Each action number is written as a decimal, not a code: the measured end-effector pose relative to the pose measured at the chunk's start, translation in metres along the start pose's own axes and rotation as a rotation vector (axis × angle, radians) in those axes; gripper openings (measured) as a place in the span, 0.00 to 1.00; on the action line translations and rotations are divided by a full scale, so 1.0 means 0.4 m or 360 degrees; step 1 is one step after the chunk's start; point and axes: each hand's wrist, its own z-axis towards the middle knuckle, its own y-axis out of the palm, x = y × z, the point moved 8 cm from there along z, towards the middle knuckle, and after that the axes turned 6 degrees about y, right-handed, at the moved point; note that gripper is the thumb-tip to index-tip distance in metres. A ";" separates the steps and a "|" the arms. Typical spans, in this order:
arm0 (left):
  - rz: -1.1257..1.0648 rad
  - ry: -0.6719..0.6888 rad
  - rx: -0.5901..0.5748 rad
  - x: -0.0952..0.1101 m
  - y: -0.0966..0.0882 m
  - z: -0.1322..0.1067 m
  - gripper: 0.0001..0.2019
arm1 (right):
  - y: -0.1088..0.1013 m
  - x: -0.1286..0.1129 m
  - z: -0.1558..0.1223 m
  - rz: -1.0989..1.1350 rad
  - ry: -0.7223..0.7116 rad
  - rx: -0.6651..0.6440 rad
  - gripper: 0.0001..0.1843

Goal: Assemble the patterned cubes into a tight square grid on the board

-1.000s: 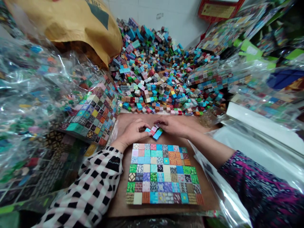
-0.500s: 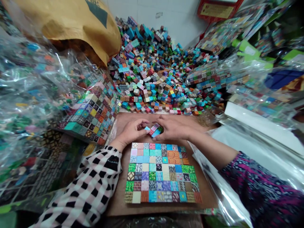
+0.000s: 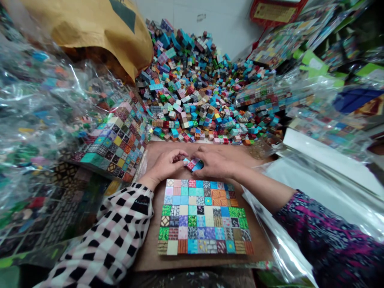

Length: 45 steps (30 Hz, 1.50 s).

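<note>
My left hand (image 3: 166, 164) and my right hand (image 3: 215, 162) meet just beyond the far edge of a flat grid of small printed cubes (image 3: 204, 216). Between their fingertips sits a small cluster of cubes (image 3: 194, 164), blue, pink and red, which both hands pinch. The grid lies on a brown board (image 3: 258, 232) in front of me, several rows deep. My left sleeve is black-and-white checked, my right one dark with a purple pattern.
A huge heap of loose coloured cubes (image 3: 192, 88) rises behind the board. A packed cube sheet in clear film (image 3: 115, 144) leans at the left among plastic bags. A yellow-brown sack (image 3: 90, 32) sits upper left. White sheets and clear film (image 3: 327, 176) lie at the right.
Both hands have closed in a little tighter round the cube cluster and kept it just beyond the grid's far edge. The view shifted slightly; the grid is unchanged.
</note>
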 end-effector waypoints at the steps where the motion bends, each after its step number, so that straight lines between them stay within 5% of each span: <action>1: 0.0049 0.0020 -0.0009 0.006 -0.002 0.000 0.09 | 0.001 0.000 -0.001 -0.0012 0.0003 -0.0002 0.18; 6: 0.0205 0.0075 -0.0053 0.023 -0.005 0.000 0.09 | -0.003 -0.004 -0.004 0.0010 0.0077 0.0039 0.26; 17: 0.0196 0.0082 -0.0052 0.009 0.003 0.000 0.08 | -0.012 -0.017 -0.001 0.0021 0.0173 0.0028 0.19; 20: 0.0232 0.0093 -0.0030 0.015 -0.002 0.000 0.08 | -0.031 0.018 0.014 0.0134 0.0146 0.0124 0.20; 26: 0.0266 0.0110 -0.0004 0.023 -0.008 0.000 0.07 | -0.104 0.130 0.086 0.0104 0.0468 0.0570 0.18; 33: 0.0253 0.0110 0.0020 0.018 -0.007 0.001 0.06 | -0.087 0.171 0.191 0.0136 0.0706 0.0666 0.21; 41: 0.0219 0.0073 0.0038 0.018 -0.005 0.000 0.08 | -0.103 0.167 0.160 0.0133 0.0661 0.0703 0.18; 45: 0.0209 0.0098 0.0057 0.013 -0.007 0.002 0.07 | -0.090 0.134 0.107 0.0367 0.0393 0.0520 0.16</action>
